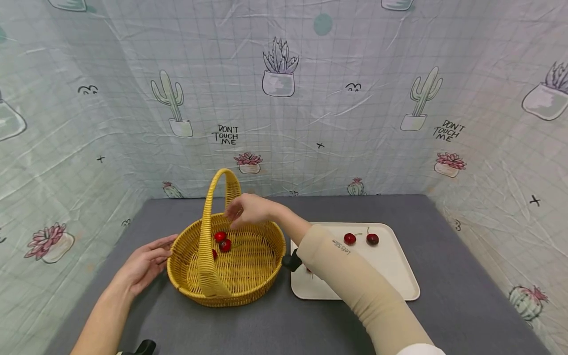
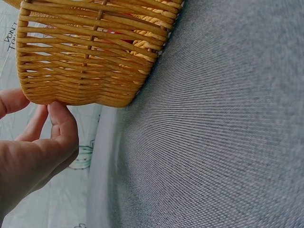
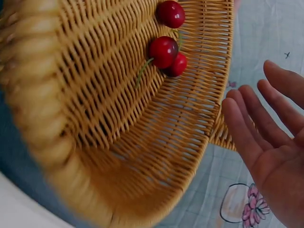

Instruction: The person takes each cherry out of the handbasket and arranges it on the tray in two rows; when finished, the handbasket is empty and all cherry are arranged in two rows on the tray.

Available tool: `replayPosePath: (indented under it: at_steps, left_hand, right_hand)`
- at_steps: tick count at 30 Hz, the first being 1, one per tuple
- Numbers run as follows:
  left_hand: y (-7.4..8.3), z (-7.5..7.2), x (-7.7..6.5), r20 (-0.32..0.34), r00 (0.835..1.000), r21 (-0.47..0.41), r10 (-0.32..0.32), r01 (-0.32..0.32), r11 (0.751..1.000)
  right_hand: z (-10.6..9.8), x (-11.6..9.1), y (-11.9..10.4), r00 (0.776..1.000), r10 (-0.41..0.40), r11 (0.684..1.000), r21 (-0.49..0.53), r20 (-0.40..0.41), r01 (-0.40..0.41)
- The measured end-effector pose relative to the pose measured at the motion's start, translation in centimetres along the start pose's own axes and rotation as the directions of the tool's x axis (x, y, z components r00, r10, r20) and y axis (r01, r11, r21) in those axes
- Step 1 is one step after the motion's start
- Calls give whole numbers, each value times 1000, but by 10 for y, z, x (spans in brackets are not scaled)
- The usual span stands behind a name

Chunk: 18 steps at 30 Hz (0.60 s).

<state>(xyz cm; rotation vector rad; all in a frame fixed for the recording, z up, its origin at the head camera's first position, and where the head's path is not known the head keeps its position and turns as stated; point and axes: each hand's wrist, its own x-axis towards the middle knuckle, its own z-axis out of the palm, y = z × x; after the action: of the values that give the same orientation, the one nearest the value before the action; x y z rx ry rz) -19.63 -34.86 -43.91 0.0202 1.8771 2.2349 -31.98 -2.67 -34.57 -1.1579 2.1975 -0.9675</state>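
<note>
A yellow wicker basket [image 1: 253, 291] with a tall handle [image 1: 207, 231] stands on the table. Inside it lie three red cherries [image 3: 164, 51], near its left side in the head view. My left hand [image 1: 144, 264] is at the basket's left, its fingertips [image 2: 59, 111] touching the outer wall by the rim. Over the back part of the basket hovers my right hand [image 1: 250, 209], fingers loosely bent and holding nothing. In the right wrist view this hand's fingers [image 3: 266, 118] are spread beside the rim, apart from the cherries.
A white tray [image 1: 399, 276] lies right of the basket. Two dark red cherries [image 1: 372, 239] sit toward its back; another cherry [image 1: 308, 269] is mostly hidden by the right forearm, which crosses the tray. Printed cloth [image 1: 319, 162] hangs behind the grey table [image 1: 284, 330].
</note>
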Motion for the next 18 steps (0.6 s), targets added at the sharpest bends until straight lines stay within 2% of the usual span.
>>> replayPosePath:
  at_steps: [10, 18]
  left_hand:
    - [1, 1, -1, 5, 1000, -21, 4, -4, 1000]
    - [0, 2, -2, 5, 1000, -24, 6, -6, 1000]
  right_hand:
    - [13, 22, 5, 992, 128, 982, 138, 11, -128]
    - [30, 33, 12, 975, 223, 972, 76, -16, -221]
